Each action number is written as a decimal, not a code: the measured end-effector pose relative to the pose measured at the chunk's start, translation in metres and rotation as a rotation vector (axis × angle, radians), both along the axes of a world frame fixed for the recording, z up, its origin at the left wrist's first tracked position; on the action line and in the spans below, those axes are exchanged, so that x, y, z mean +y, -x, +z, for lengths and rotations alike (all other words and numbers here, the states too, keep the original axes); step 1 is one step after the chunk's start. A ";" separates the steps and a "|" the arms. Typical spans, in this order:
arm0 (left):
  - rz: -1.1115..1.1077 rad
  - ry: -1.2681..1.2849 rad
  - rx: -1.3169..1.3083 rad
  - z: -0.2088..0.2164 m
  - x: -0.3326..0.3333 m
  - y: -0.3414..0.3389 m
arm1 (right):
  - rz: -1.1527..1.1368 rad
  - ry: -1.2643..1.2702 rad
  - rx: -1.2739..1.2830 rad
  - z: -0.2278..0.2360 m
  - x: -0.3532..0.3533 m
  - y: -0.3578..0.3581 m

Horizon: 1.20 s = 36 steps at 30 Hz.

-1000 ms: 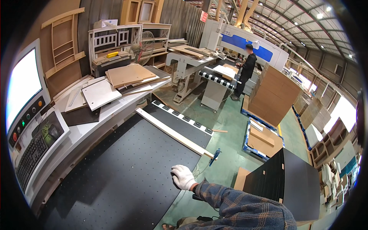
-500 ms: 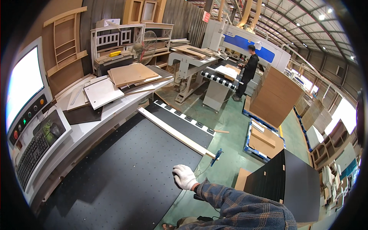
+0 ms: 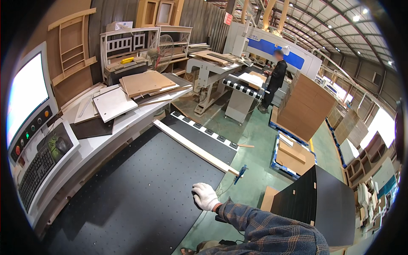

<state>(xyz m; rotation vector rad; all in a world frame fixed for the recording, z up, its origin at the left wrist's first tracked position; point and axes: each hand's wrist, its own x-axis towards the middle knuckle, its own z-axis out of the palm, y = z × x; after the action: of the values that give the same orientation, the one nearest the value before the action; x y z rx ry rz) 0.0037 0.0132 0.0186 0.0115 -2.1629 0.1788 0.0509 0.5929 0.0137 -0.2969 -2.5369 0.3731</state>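
Note:
My right hand [image 3: 205, 196], in a white knit glove, rests on the right edge of a large black table surface [image 3: 140, 182] dotted with small holes. Its fingers lie slightly bent on the surface, and nothing shows in them. A dark plaid sleeve [image 3: 263, 227] covers the arm. Across the far part of the table runs a pale wooden strip [image 3: 193, 146], with a blue clamp [image 3: 240, 171] at its right end. My left hand is out of view.
On the left stand a keyboard [image 3: 36, 176] and a lit monitor [image 3: 29, 95]. Panels [image 3: 146, 80] lie piled on a grey machine bed. Stacked black boards [image 3: 314, 204] stand at right. A person in dark clothes [image 3: 276, 80] stands at a far machine beside a tall brown stack [image 3: 304, 106].

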 end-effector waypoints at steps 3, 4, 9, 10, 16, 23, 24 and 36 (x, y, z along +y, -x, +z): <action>0.006 -0.111 -0.020 0.000 0.002 -0.001 | 0.001 0.001 0.001 -0.001 0.000 0.001; 0.008 -0.146 -0.035 -0.003 0.000 -0.002 | 0.001 0.000 0.000 -0.001 0.000 0.001; 0.005 -0.153 -0.002 -0.003 0.003 -0.001 | -0.001 0.004 -0.007 -0.001 0.001 -0.001; -0.002 -0.134 0.010 -0.004 0.002 0.000 | -0.001 0.003 -0.009 -0.002 0.001 -0.001; -0.008 -0.286 -0.022 -0.003 0.003 -0.001 | -0.006 -0.006 0.002 -0.004 0.001 0.000; 0.010 -0.338 -0.069 0.000 0.006 -0.003 | -0.005 -0.004 0.009 -0.003 0.001 -0.001; 0.006 -0.290 -0.047 0.000 0.006 -0.003 | -0.005 -0.003 0.011 -0.003 0.000 0.000; 0.009 -0.055 0.004 0.001 0.004 0.000 | -0.006 -0.002 0.028 0.000 -0.001 0.000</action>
<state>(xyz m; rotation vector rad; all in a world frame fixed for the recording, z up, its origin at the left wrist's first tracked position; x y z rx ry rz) 0.0038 0.0173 0.0200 0.0536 -2.1633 0.1243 0.0513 0.5916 0.0135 -0.2965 -2.5084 0.3699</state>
